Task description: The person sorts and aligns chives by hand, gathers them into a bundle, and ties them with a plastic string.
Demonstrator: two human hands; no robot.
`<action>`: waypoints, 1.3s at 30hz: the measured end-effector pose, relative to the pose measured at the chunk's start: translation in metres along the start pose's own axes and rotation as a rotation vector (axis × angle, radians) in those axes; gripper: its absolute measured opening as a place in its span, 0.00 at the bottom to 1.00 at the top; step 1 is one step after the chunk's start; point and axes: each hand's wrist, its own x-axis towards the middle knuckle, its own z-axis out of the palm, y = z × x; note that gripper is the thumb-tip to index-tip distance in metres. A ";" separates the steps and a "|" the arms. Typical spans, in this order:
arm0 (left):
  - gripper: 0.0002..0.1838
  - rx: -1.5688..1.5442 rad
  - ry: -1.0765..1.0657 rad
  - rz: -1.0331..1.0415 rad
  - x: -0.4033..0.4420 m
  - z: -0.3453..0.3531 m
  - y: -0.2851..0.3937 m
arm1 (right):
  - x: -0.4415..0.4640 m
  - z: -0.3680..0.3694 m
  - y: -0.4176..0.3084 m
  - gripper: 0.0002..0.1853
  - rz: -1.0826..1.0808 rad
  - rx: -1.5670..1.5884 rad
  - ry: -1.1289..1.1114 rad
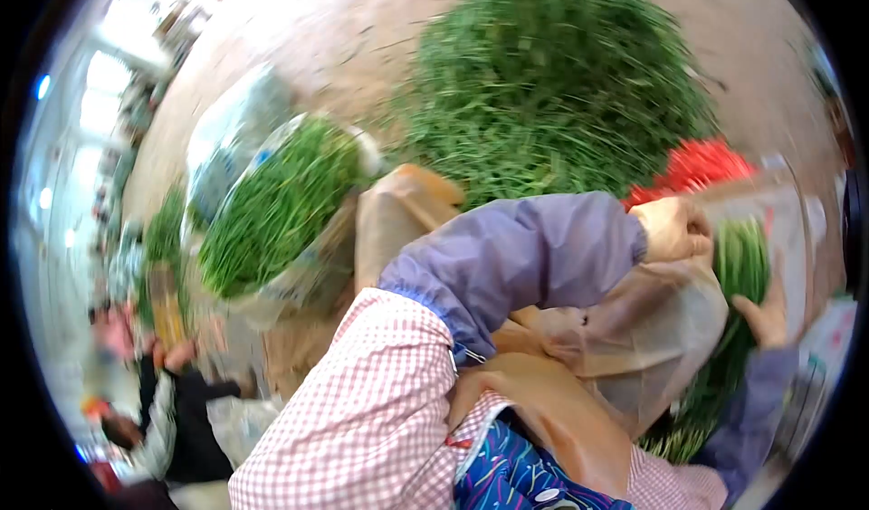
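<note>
My left hand (670, 228), in a purple sleeve, is closed with its fingers curled, beside a pile of red ties (695, 166). Whether something thin is pinched in it is too small to tell. A bunch of garlic chives (740, 261) with pale, even stem ends lies just right of that hand. Around the side of this bunch my right hand (768, 313) is closed, thumb toward me. The lower leaves run down past my right sleeve, partly hidden by my translucent apron (656, 329).
A large heap of loose green leaves (552, 85) lies on the floor ahead. To the left stands an open sack of greens (281, 207) with a pale plastic bag (240, 125) behind it. A flat cardboard sheet (783, 220) lies at right. Another person (186, 419) sits at lower left.
</note>
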 end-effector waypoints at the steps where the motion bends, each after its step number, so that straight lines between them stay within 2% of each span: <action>1: 0.23 0.012 0.043 -0.022 -0.028 -0.031 0.003 | -0.001 -0.005 0.003 0.53 -0.013 -0.065 0.084; 2: 0.23 0.016 0.071 -0.041 -0.062 -0.061 0.005 | 0.008 -0.004 -0.025 0.49 -0.129 -0.220 0.249; 5: 0.21 -0.060 0.283 -0.141 -0.161 -0.151 -0.027 | 0.058 0.017 -0.113 0.39 -0.254 0.003 0.250; 6: 0.20 -0.085 0.402 -0.144 -0.197 -0.178 -0.031 | 0.072 0.027 -0.142 0.37 -0.221 0.168 0.051; 7: 0.19 -0.137 0.562 -0.232 -0.234 -0.206 -0.044 | 0.083 0.046 -0.178 0.35 -0.177 0.324 -0.153; 8: 0.19 -0.045 0.712 -0.216 -0.272 -0.236 -0.067 | 0.093 0.068 -0.213 0.32 -0.121 0.493 -0.366; 9: 0.19 0.134 0.889 -0.271 -0.308 -0.260 -0.077 | 0.106 0.091 -0.245 0.30 -0.237 0.409 -0.465; 11: 0.19 0.216 1.047 -0.392 -0.378 -0.311 -0.117 | 0.128 0.143 -0.304 0.27 -0.398 0.284 -0.661; 12: 0.19 0.155 1.130 -0.429 -0.415 -0.331 -0.130 | 0.136 0.173 -0.333 0.27 -0.442 0.256 -0.761; 13: 0.19 0.142 1.193 -0.410 -0.446 -0.346 -0.151 | 0.142 0.199 -0.361 0.26 -0.423 0.282 -0.823; 14: 0.19 0.179 1.242 -0.508 -0.461 -0.352 -0.151 | 0.146 0.224 -0.386 0.26 -0.400 0.307 -0.883; 16: 0.19 0.076 1.293 -0.498 -0.488 -0.360 -0.176 | 0.151 0.281 -0.433 0.26 -0.356 0.334 -0.968; 18: 0.18 0.143 1.305 -0.503 -0.484 -0.350 -0.179 | 0.153 0.344 -0.460 0.23 -0.364 0.501 -0.998; 20: 0.18 0.242 1.195 -0.437 -0.460 -0.331 -0.178 | 0.154 0.403 -0.475 0.20 -0.214 0.672 -0.984; 21: 0.21 0.455 1.070 -0.379 -0.449 -0.329 -0.180 | 0.153 0.438 -0.479 0.18 -0.113 0.794 -0.924; 22: 0.24 0.619 1.049 -0.287 -0.435 -0.324 -0.187 | 0.150 0.465 -0.478 0.17 -0.011 0.908 -0.855; 23: 0.25 0.818 1.031 -0.319 -0.419 -0.319 -0.186 | 0.144 0.479 -0.483 0.15 0.132 1.000 -0.800; 24: 0.30 0.931 1.016 -0.300 -0.409 -0.320 -0.194 | 0.140 0.491 -0.487 0.14 0.273 1.093 -0.740; 25: 0.32 0.972 0.980 -0.377 -0.398 -0.322 -0.195 | 0.140 0.509 -0.484 0.14 0.365 1.196 -0.655; 28: 0.42 1.015 0.883 -0.574 -0.378 -0.324 -0.204 | 0.146 0.540 -0.479 0.15 0.429 1.277 -0.598; 29: 0.44 1.022 0.881 -0.607 -0.373 -0.320 -0.206 | 0.147 0.548 -0.478 0.15 0.436 1.302 -0.676; 30: 0.45 1.031 0.877 -0.640 -0.370 -0.318 -0.208 | 0.150 0.571 -0.467 0.14 0.352 1.311 -0.703; 31: 0.53 1.034 0.879 -0.647 -0.369 -0.316 -0.214 | 0.151 0.580 -0.466 0.17 0.361 1.325 -0.733; 32: 0.54 1.044 0.880 -0.662 -0.369 -0.313 -0.216 | 0.151 0.590 -0.465 0.20 0.372 1.342 -0.764; 35: 0.60 1.066 0.883 -0.702 -0.365 -0.310 -0.222 | 0.158 0.591 -0.467 0.16 0.302 1.258 -0.867; 37: 0.58 0.916 0.828 -0.782 -0.366 -0.318 -0.226 | 0.160 0.586 -0.466 0.10 0.246 1.277 -0.939; 38: 0.57 0.842 0.799 -0.820 -0.367 -0.324 -0.228 | 0.160 0.585 -0.467 0.06 0.300 1.307 -0.934; 39: 0.55 0.759 0.792 -0.899 -0.365 -0.332 -0.223 | 0.160 0.589 -0.461 0.07 0.314 1.407 -0.972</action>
